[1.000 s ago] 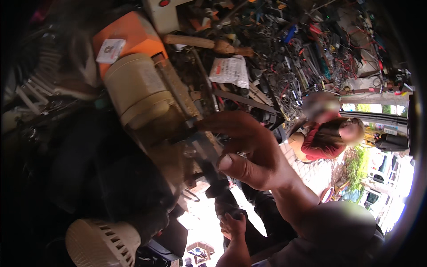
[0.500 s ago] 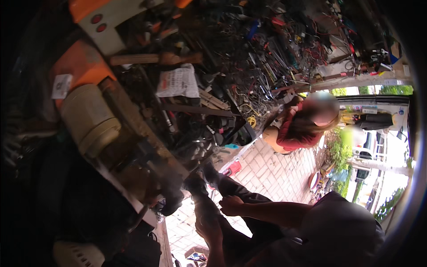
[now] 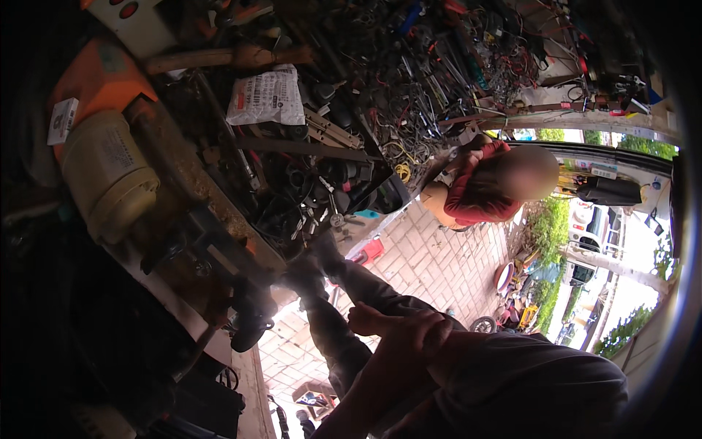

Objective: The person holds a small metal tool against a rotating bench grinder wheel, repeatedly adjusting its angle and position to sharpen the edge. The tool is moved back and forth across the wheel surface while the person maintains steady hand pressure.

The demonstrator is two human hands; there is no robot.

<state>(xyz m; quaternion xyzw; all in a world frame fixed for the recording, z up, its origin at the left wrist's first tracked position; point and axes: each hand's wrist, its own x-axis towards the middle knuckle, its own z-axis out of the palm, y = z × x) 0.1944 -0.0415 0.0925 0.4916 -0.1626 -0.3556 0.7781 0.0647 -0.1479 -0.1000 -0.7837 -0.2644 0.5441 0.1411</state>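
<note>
My left hand [image 3: 430, 331] lies across my right forearm, its fingers wrapped round it below the grey sleeve. My right hand [image 3: 364, 320] is a loose fist above my dark trousers [image 3: 336, 344]; whatever its curled fingers might hold is hidden. Neither hand touches the heaped tools. Beyond my shoes stands a dark metal fixture [image 3: 248, 311], too shadowed to make out. Beside it, a cream cylindrical canister [image 3: 110, 175] is joined to an orange housing [image 3: 102, 73]. A white printed plastic bag [image 3: 267, 96] rests among the tools.
Another person in red [image 3: 479, 186] crouches at the right by the tool heap. A wooden-handled tool [image 3: 212, 58] lies above the bag. Loose wires and hand tools [image 3: 446, 80] fill the top. A red object [image 3: 369, 251] sits on the brick paving [image 3: 446, 271]; a small box [image 3: 314, 399] stands lower down.
My left hand has moved up and right from beside my leg onto my right forearm. The view has shifted, so the surroundings sit further left and slightly higher.
</note>
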